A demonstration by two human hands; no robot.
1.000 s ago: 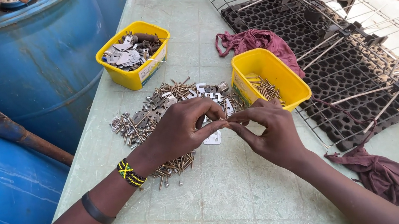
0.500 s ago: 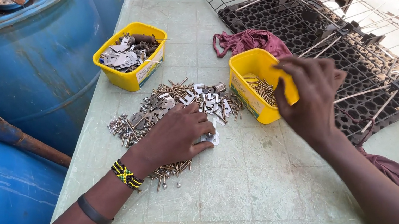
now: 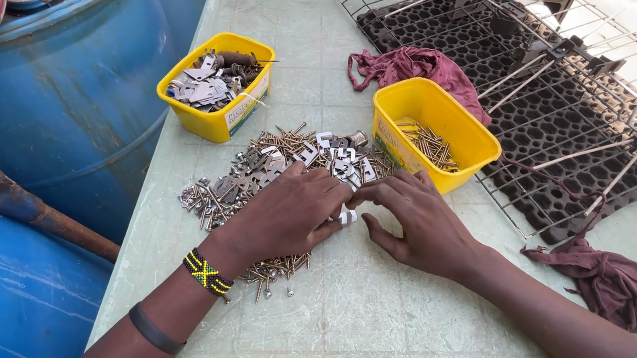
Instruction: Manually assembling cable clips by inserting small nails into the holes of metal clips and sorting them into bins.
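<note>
- Right hand [image 3: 418, 223] is back from the near yellow plastic tub [image 3: 434, 132] to the heap, meeting the left hand [image 3: 290, 213].
- Both sets of fingertips pinch together over one small silver metal bracket [image 3: 348, 216] at the heap's near edge; its axis can't be told.
- Loose pile of brass screws and steel brackets [image 3: 274, 160] spreads across the pale green table [image 3: 341, 327].
- Far yellow tub [image 3: 219, 84] shows a label on its side.

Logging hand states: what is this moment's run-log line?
left hand: on screw and bracket pile | right hand: fingertips at pile edge | yellow tub: holds screws
</note>
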